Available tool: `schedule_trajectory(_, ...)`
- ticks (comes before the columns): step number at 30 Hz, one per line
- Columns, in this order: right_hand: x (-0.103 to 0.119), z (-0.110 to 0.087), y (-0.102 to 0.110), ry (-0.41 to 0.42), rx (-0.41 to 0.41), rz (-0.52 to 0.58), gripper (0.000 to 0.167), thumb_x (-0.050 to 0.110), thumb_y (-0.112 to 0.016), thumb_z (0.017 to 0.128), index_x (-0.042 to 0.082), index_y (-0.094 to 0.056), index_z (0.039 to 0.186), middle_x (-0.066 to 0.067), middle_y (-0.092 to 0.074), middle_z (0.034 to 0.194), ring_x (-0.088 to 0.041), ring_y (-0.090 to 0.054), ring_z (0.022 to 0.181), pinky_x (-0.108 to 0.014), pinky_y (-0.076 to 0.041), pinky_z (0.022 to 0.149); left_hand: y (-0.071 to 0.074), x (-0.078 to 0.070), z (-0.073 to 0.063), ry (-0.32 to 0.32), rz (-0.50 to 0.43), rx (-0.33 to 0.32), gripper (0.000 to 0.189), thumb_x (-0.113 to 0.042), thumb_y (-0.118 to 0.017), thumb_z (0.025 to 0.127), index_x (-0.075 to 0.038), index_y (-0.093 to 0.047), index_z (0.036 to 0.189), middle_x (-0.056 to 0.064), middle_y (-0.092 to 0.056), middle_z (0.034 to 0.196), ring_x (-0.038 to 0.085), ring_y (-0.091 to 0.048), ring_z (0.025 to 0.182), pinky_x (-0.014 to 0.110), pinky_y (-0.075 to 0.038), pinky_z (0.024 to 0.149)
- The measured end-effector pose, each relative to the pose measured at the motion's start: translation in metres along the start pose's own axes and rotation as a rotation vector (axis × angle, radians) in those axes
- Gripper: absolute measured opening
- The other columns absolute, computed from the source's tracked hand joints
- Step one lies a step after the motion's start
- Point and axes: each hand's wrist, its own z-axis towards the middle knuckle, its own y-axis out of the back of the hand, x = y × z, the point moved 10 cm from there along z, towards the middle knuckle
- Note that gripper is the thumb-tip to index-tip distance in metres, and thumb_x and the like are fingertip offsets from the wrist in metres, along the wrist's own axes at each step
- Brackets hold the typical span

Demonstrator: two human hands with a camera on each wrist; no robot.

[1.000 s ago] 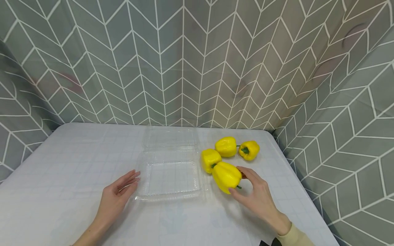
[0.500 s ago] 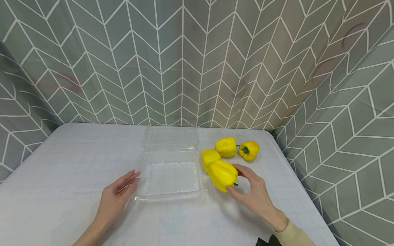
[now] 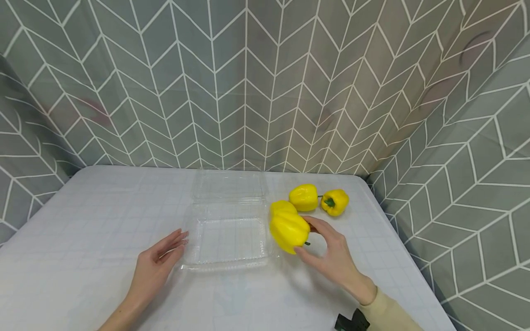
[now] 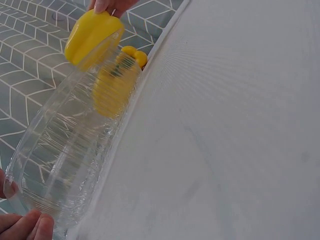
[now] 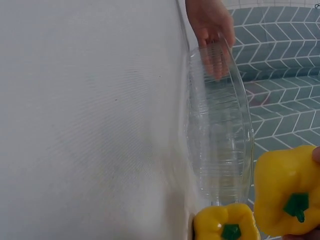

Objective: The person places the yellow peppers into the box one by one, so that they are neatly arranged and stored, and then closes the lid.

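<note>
My right hand (image 3: 333, 253) grips a yellow bell pepper (image 3: 287, 231), thumb in front and fingers behind. This pepper is raised off the table at the right rim of a clear plastic clamshell container (image 3: 227, 265); its green stem (image 5: 297, 205) shows in the right wrist view. The container's lid (image 3: 229, 185) lies folded back, away from me. My left hand (image 3: 159, 258) is at the container's left side, fingers loosely extended; whether they press on the wall is unclear. Another yellow bell pepper (image 3: 282, 206) stands on the table, partly hidden behind the held one.
Two more yellow bell peppers (image 3: 303, 197) lie farther back on the right. A white-covered table (image 3: 103, 202) bears everything. Grey curtains (image 3: 248, 82) with white chevron lines hang behind and at the sides. A black strap-like object (image 3: 352, 322) is by the right sleeve.
My right hand has moved left with the held pepper, from beside the standing pepper to the container's right rim. The left hand and the container have stayed in place.
</note>
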Motion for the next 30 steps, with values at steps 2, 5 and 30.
schedule_trajectory(2, 0.003, 0.003, -0.002, 0.016, 0.0, 0.016, 0.068, 0.017, -0.087, 0.076, 0.013, -0.058, 0.137, 0.002, -0.065, 0.129, -0.015, -0.065, 0.105, -0.036, -0.059, 0.089, 0.0, 0.0, 0.0, 0.0, -0.001, 0.0, 0.042, -0.004, -0.065, 0.096, 0.004, -0.057, 0.136, 0.017, -0.069, 0.124, -0.006, -0.065, 0.106, 0.007, -0.051, 0.089)
schedule_trajectory(5, 0.006, 0.006, -0.004, 0.033, 0.005, 0.036, 0.068, 0.016, -0.086, 0.077, 0.012, -0.057, 0.138, 0.0, -0.065, 0.13, -0.016, -0.065, 0.106, -0.039, -0.059, 0.089, 0.0, 0.001, 0.0, 0.003, -0.004, 0.002, 0.042, -0.004, -0.065, 0.096, 0.004, -0.057, 0.136, 0.017, -0.069, 0.124, -0.006, -0.064, 0.106, 0.007, -0.051, 0.09)
schedule_trajectory(30, 0.017, 0.03, -0.037, 0.059, 0.08, 0.103, 0.063, 0.021, -0.084, 0.08, 0.007, -0.058, 0.135, -0.005, -0.064, 0.132, -0.018, -0.064, 0.111, -0.043, -0.057, 0.095, -0.001, 0.003, -0.001, 0.03, 0.0, 0.019, 0.043, -0.013, -0.063, 0.099, 0.002, -0.056, 0.138, 0.018, -0.067, 0.128, -0.009, -0.061, 0.109, 0.006, -0.05, 0.09)
